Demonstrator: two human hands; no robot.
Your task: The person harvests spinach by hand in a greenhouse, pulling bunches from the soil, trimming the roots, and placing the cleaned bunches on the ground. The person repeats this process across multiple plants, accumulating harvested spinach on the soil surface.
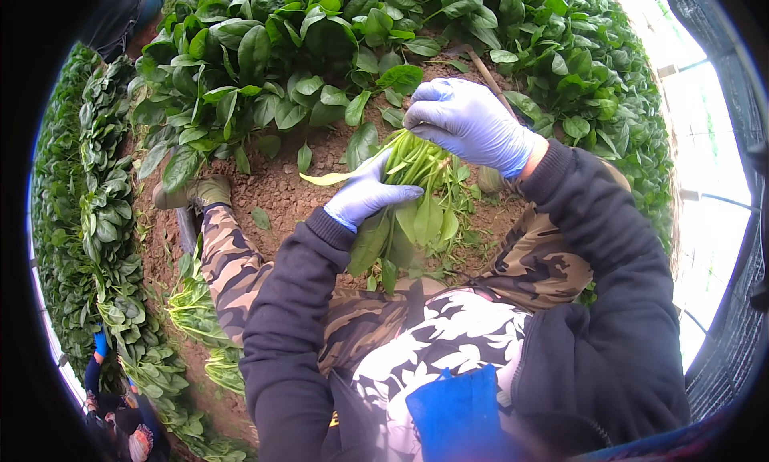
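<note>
My left hand (375, 191), in a pale blue-violet glove, is closed around a bunch of spinach (420, 173) in front of my lap. The pale stems point up and away from me, while the leaves hang down towards me. One yellowish leaf (327, 178) sticks out to the left of the bunch. Just above the stem ends is my right hand (468, 122), gloved alike, with bent fingers brought together. Its fingertips are partly hidden, so whether they pinch anything cannot be made out.
Dense spinach plants (300, 47) grow ahead. A wooden-handled tool (488, 77) lies beyond my right hand. Leaf scraps litter the soil (270, 179). Cut spinach bunches (195, 309) lie left of my leg. Other people (123, 414) are at lower left and upper left (123, 17).
</note>
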